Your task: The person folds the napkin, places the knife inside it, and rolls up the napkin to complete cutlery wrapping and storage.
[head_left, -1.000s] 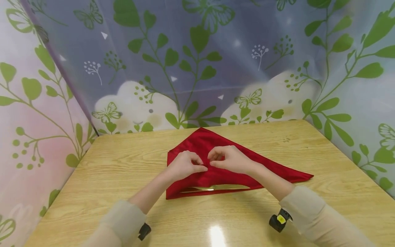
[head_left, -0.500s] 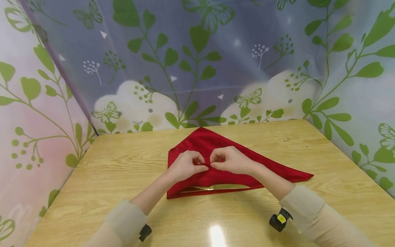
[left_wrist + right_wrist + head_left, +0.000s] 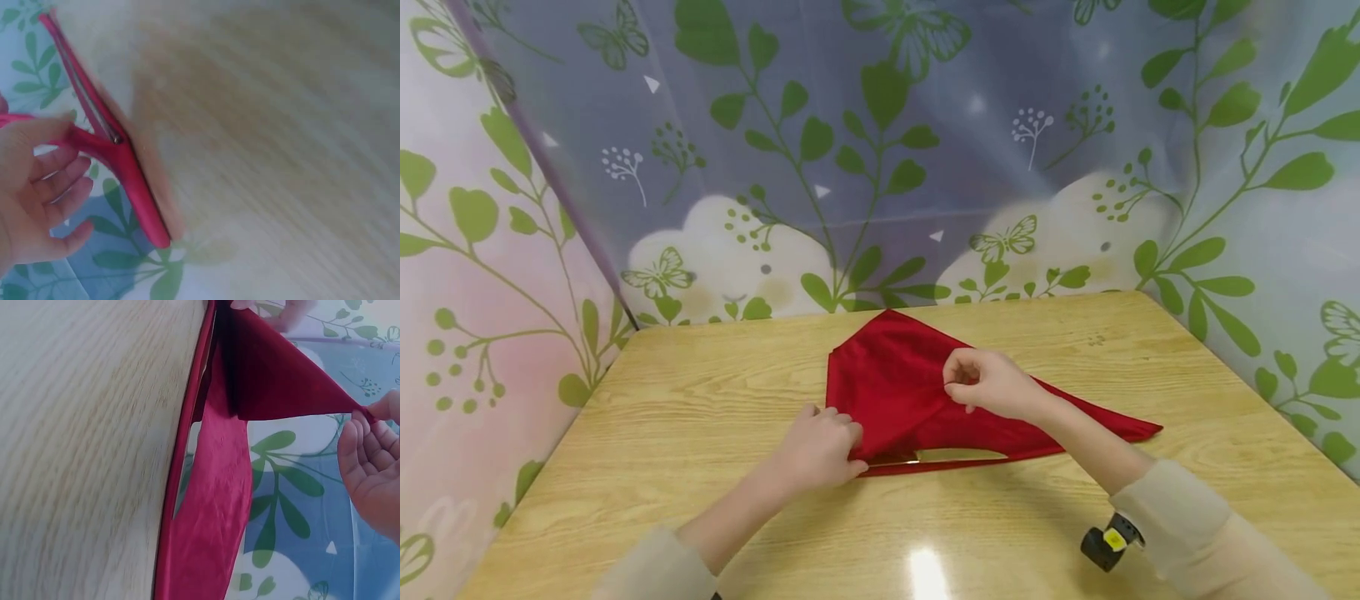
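A red satin napkin, folded to a point at the right, lies on the table. Near its front edge rests a gold knife, its left end covered by a flap of the cloth. My right hand pinches the tip of that raised flap, and the right wrist view shows the flap stretched taut to the fingertips. At the napkin's front left corner is my left hand, thumb and index finger gripping the cloth edge, other fingers loose in the left wrist view.
The wooden table extends on all sides of the napkin. A printed backdrop with leaves and butterflies stands behind and at both sides. Black wrist cameras sit on the forearms, the right one hanging below the sleeve.
My left hand has gone from the napkin's middle to its front left corner. My right hand has drawn the flap's tip to the right, and the napkin's left edge has shifted inward.
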The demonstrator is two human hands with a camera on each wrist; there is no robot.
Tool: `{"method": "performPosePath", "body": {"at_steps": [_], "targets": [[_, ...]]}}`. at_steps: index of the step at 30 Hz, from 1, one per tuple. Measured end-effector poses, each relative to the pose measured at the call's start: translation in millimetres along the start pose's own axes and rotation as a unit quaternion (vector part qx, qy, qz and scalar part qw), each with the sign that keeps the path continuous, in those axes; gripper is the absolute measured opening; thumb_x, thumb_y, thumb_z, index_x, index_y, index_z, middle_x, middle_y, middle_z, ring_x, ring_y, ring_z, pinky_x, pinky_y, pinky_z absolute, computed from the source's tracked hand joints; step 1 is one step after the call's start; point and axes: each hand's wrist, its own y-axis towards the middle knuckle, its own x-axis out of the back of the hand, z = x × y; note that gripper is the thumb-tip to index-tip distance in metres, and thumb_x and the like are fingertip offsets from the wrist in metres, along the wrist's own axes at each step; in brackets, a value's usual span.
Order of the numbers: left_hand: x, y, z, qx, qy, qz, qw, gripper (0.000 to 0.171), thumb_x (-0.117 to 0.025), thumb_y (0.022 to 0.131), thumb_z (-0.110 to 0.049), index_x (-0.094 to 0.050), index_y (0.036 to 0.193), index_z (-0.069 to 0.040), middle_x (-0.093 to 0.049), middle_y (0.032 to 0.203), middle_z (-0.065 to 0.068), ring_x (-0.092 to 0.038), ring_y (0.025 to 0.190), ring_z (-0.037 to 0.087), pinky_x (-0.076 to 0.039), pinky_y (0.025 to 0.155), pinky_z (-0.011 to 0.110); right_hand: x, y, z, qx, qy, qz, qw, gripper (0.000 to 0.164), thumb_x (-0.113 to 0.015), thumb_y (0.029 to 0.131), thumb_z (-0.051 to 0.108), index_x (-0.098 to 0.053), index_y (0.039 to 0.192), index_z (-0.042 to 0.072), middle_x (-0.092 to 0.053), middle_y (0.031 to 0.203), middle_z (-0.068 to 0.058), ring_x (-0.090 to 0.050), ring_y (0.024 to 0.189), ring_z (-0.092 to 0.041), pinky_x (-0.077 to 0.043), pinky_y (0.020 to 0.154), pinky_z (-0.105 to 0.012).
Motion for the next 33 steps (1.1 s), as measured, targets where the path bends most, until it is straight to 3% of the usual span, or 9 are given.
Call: {"method": "performPosePath", "body": {"at_steps": [3,6,15,22,29,33], "targets": [[-1.1,-4.2,-2.9,-0.017,0.05,-0.023,0.9984,0.028,-0.073,0.072,-0.022,-0.048,0.059,-0.017,-0.042,0.058,-0.007,-0.043,0.059,0.014,-0.034,0.064,0.033,3.7,-3.2,-2.9,-0.012,0.01,-0.008,1.0,0.004,-0.059,0.085,0.003,-0.055,0.087,0.002,-0.055,0.076,-0.005,-0.056,0.07,-0.026,-0.051,0.062,-0.043],[-0.3,-3.2,-5.5,-0.023,0.069,-0.033,0.9968,0.027,-0.07,0.071,-0.015,-0.047,0.057,-0.017,-0.042,0.057,-0.006,-0.043,0.056,0.015,-0.032,0.062,0.031,8.9,-7.9,-8.6,-0.024,0.007,-0.013,1.0,0.004,-0.058,0.085,0.003,-0.055,0.087,0.001,-0.055,0.076,-0.007,-0.056,0.07,-0.03,-0.051,0.062,-0.044],[-5.7,-2.1,-10.5,-0.047,0.061,0.003,0.997,0.028,-0.063,0.07,-0.007,-0.044,0.054,-0.018,-0.038,0.054,-0.007,-0.038,0.051,0.011,-0.029,0.059,0.029,12.5,-26.9,-25.2,-0.079,-0.044,0.002,0.996,0.003,-0.058,0.081,0.003,-0.056,0.083,0.001,-0.057,0.069,-0.007,-0.057,0.06,-0.021,-0.052,0.058,-0.035],[-11.7,1.0,-14.1,-0.077,0.063,-0.001,0.995,0.027,-0.062,0.068,-0.006,-0.044,0.052,-0.019,-0.04,0.054,-0.007,-0.041,0.051,0.012,-0.027,0.056,0.027,8.9,-37.8,-36.7,-0.12,-0.112,0.018,0.986,0.007,-0.058,0.079,0.002,-0.053,0.075,0.006,-0.052,0.058,-0.002,-0.054,0.051,-0.018,-0.049,0.054,-0.032],[-13.2,2.0,-16.4,-0.081,0.068,0.008,0.9944,0.029,-0.063,0.07,-0.008,-0.043,0.052,-0.018,-0.04,0.053,-0.006,-0.042,0.049,0.012,-0.026,0.055,0.027,0.0,-44.0,-39.7,-0.115,-0.177,0.038,0.977,0.013,-0.062,0.077,0.003,-0.053,0.071,0.01,-0.047,0.055,0.003,-0.041,0.048,-0.01,-0.038,0.051,-0.028],[-13.5,2.7,-18.0,-0.084,0.074,0.022,0.9935,0.028,-0.064,0.074,-0.012,-0.045,0.053,-0.017,-0.042,0.054,-0.005,-0.044,0.051,0.013,-0.027,0.056,0.027,-4.4,-45.8,-42.6,-0.124,-0.207,0.047,0.969,0.013,-0.064,0.076,0.004,-0.054,0.07,0.011,-0.05,0.06,0.003,-0.042,0.052,-0.01,-0.037,0.052,-0.027]]}}
